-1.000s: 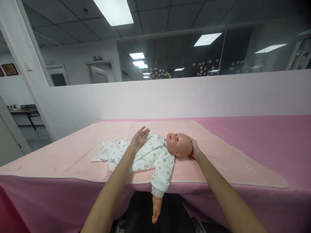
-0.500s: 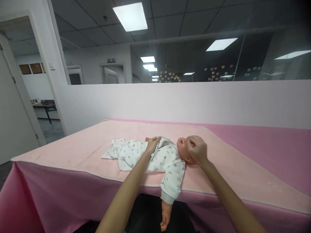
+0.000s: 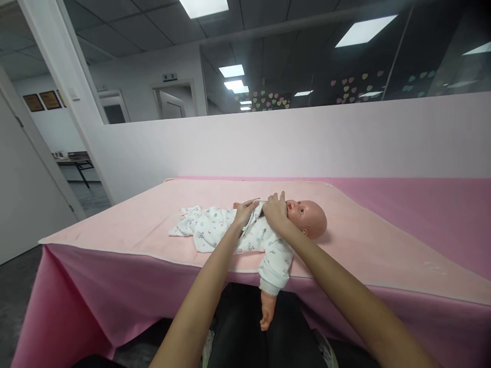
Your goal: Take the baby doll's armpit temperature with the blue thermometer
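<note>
Pink cloth (image 3: 146, 222) lay under the doll (image 3: 311, 219), whose head was on the right. The left hand (image 3: 245, 213) pinched its shirt (image 3: 255, 241), perhaps to hold it steady. The right hand (image 3: 275, 210) curled beside the chin; I couldn't tell if it gripped.

We see a pink cloth-draped table (image 3: 441, 217) carrying a white-edged peach blanket (image 3: 368, 245), on which lies a bald plastic baby doll (image 3: 311, 217) in white patterned clothes (image 3: 256, 239).
</note>
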A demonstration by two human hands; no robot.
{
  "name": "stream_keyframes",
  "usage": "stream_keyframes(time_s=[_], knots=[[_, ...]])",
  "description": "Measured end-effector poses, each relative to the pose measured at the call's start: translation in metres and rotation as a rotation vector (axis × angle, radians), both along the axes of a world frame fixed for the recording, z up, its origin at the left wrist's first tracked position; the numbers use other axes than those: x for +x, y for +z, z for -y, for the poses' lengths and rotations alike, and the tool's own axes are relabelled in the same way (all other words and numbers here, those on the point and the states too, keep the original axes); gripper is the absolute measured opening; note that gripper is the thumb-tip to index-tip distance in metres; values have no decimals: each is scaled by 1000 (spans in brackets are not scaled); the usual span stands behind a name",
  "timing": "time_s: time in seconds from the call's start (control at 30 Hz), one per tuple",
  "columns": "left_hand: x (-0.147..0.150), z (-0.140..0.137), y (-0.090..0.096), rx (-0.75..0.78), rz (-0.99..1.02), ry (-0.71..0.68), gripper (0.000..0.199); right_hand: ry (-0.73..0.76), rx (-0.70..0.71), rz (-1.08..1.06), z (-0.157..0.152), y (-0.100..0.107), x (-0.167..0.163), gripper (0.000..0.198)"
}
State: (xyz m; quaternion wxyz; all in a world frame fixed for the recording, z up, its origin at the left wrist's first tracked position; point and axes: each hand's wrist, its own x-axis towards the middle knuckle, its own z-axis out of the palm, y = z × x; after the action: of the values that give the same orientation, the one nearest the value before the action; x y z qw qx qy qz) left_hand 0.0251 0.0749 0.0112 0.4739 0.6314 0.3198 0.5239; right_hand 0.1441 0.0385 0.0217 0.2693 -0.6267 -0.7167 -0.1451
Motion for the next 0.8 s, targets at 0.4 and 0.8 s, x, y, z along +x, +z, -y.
stream_keyframes(time_s=[0.4,0.8], knots=[[3,1,1,14,-12,61,16,-60,20,-117,33,16,-4,32],[-2,21,18,16,-101,-17,21,739,339,-834,171,132,9,19]])
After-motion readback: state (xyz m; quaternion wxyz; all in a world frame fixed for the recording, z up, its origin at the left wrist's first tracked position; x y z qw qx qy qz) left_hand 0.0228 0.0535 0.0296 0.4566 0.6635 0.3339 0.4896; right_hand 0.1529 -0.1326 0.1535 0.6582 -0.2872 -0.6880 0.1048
